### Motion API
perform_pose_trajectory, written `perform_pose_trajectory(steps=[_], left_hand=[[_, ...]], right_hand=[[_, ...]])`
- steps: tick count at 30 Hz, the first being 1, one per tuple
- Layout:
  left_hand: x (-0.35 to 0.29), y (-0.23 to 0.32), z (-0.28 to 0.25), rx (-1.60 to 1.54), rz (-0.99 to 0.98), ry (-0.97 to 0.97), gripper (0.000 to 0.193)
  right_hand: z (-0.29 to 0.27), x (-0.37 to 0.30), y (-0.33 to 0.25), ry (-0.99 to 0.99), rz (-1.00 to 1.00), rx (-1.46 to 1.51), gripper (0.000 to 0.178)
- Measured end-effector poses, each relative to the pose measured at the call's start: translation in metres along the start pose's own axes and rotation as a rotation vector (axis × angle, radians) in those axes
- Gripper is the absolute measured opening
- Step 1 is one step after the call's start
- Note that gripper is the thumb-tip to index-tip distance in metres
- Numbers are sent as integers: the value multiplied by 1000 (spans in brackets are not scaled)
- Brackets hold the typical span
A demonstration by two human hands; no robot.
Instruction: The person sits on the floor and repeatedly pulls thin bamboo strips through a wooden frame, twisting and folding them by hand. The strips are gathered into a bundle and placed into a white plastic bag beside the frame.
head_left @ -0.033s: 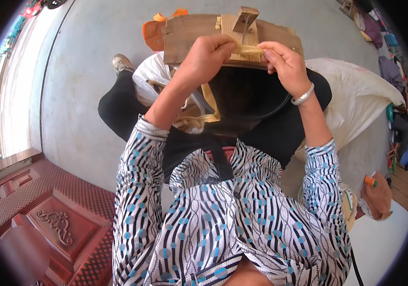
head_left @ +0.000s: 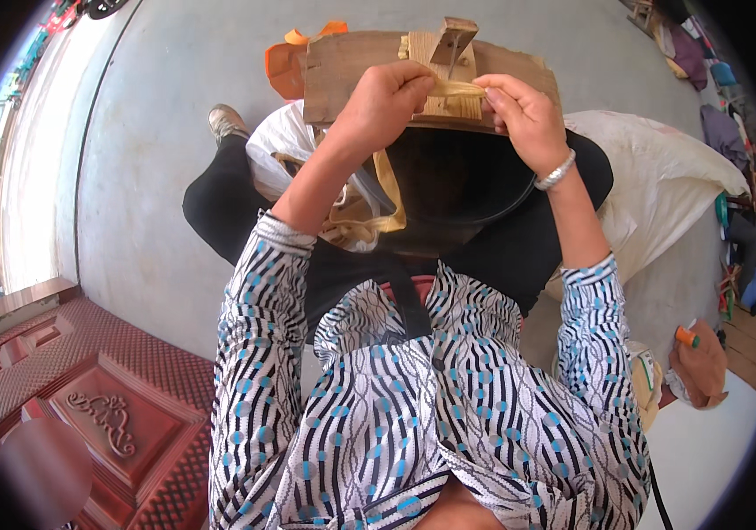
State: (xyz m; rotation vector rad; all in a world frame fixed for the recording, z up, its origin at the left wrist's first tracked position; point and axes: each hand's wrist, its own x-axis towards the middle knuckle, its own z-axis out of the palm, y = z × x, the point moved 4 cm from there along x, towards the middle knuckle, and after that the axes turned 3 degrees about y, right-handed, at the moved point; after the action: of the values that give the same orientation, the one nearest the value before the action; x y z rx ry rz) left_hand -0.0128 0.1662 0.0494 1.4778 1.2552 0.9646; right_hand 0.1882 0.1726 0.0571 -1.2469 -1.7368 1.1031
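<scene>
A yellowish fabric-like strip [head_left: 458, 89] is stretched between my two hands, above a wooden board. My left hand [head_left: 386, 103] is closed around its left end. Below that hand a length of yellow strip [head_left: 389, 181] hangs down and bends toward a white bag. At the right end, my right hand [head_left: 525, 117] pinches the strip between thumb and fingers. Just beyond the strip, a pale wood block [head_left: 415, 51] lies on the board [head_left: 343, 71], with a tilted wooden piece [head_left: 456, 34] and a thin metal rod [head_left: 453, 67] on it.
A black tub [head_left: 457, 177] sits between my knees, under the board. The open white bag [head_left: 274, 141] leans at its left, and a large white sack [head_left: 652, 172] lies on the right. Orange material [head_left: 285, 71] shows behind the board. A carved red panel [head_left: 122, 415] is at lower left.
</scene>
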Motion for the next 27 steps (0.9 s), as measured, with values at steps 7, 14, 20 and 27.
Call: perform_pose_trajectory(steps=[7, 14, 20, 27], left_hand=[[44, -33, 7, 52, 6, 115, 24], [12, -34, 3, 407, 162, 266, 21], [-48, -1, 44, -667, -249, -117, 22], [-69, 4, 24, -402, -195, -128, 25]], right_hand=[[11, 32, 32, 136, -112, -186, 13], [17, -17, -1, 222, -519, -603, 16], [43, -29, -47, 344, -610, -565, 17], [31, -31, -29, 182, -321, -453, 19]])
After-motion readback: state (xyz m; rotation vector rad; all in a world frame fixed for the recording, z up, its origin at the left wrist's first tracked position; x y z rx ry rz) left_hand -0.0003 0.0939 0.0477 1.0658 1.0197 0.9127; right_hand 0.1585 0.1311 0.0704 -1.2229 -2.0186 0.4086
